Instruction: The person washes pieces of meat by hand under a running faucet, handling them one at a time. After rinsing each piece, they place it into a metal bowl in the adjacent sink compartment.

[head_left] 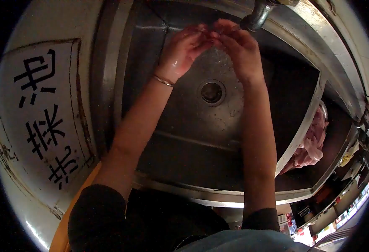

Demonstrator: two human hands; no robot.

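My left hand [184,48] and my right hand [237,41] meet fingertip to fingertip over the far part of a metal sink basin [192,157]. Both look wet, with loosely curved fingers and part of the left palm showing; I make out no object between them. A thin bangle [164,80] circles the left wrist. Just right of and above the right hand is the metal tap [255,17]. Below the hands, the round drain [212,92] sits in the basin floor.
Beyond a metal divider [304,128], pink raw meat [312,140] lies in the right-hand basin. A sign [46,113] with black characters is on the left wall. Various items and a metal rack stand at lower right.
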